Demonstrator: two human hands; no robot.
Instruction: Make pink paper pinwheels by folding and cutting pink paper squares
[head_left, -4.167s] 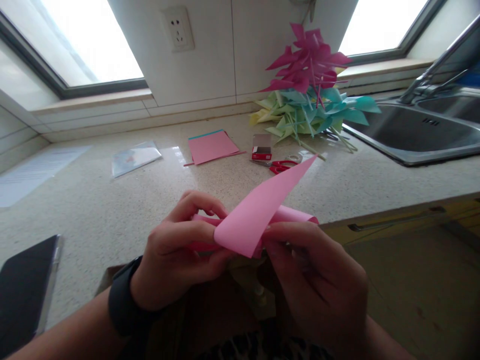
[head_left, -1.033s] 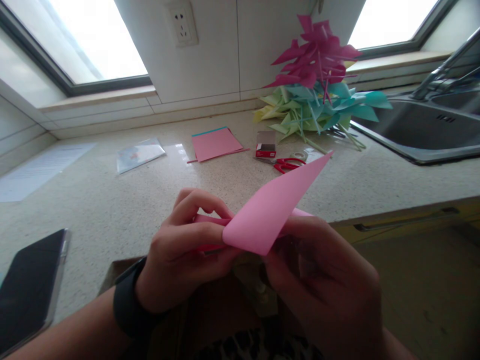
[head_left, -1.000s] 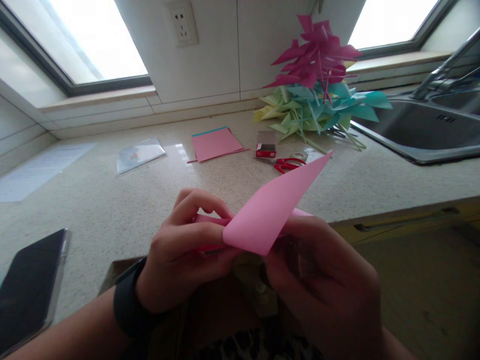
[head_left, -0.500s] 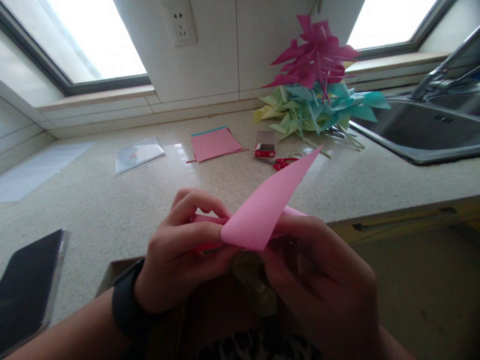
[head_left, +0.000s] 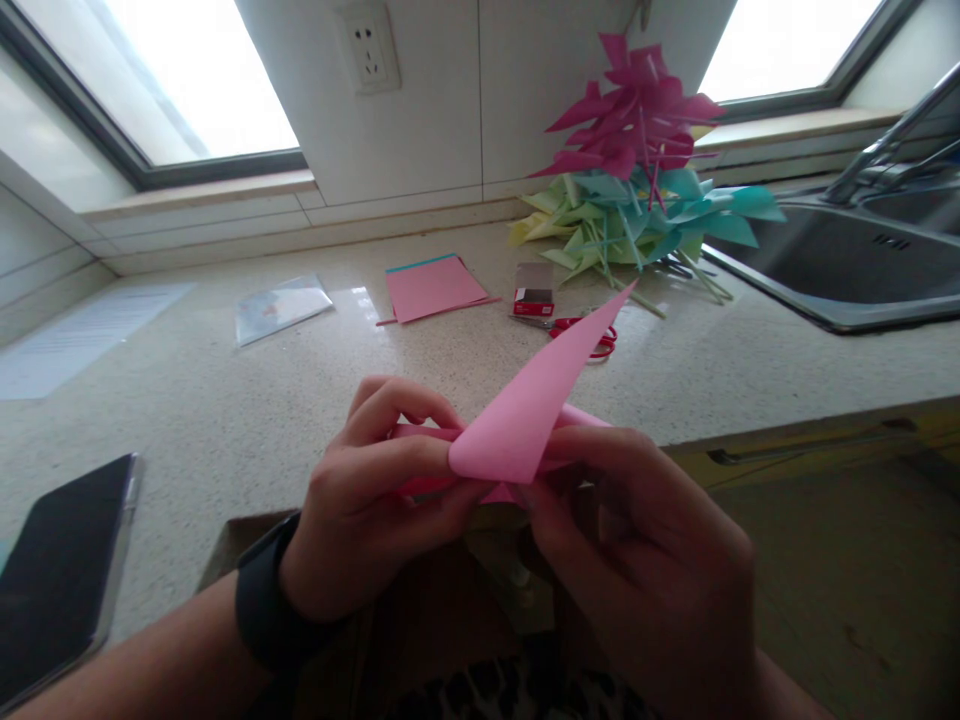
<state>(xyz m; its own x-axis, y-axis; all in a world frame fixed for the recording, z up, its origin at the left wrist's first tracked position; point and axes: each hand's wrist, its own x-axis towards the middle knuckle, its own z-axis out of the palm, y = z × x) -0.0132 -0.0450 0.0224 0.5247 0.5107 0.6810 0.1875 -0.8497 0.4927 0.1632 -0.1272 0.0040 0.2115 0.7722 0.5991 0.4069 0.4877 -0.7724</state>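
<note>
Between my two hands, just past the counter's front edge, is a curved piece of pink paper (head_left: pixel 517 425), one pointed flap rising to the upper right. My left hand (head_left: pixel 382 480), with a black band on the wrist, pinches its left part between thumb and fingers. From the right, my right hand (head_left: pixel 645 540) is closed on the paper's other side, thumb beneath and index finger behind the flap. More pink folds show between the fingers; the paper's centre is hidden by the flap and fingers.
On the counter (head_left: pixel 300 390) lie pink paper sheets (head_left: pixel 431 288), a small red box (head_left: pixel 533 300), red-handled scissors (head_left: pixel 600 343), a clear packet (head_left: pixel 281 308), printed paper (head_left: pixel 82 330) and a phone (head_left: pixel 64 570). Paper pinwheels (head_left: pixel 637 150) are piled beside the sink (head_left: pixel 817 260).
The pink flap's tip has come slightly left and its lower corner has risen a little. Both hands keep hold of the paper, and the view has shifted slightly.
</note>
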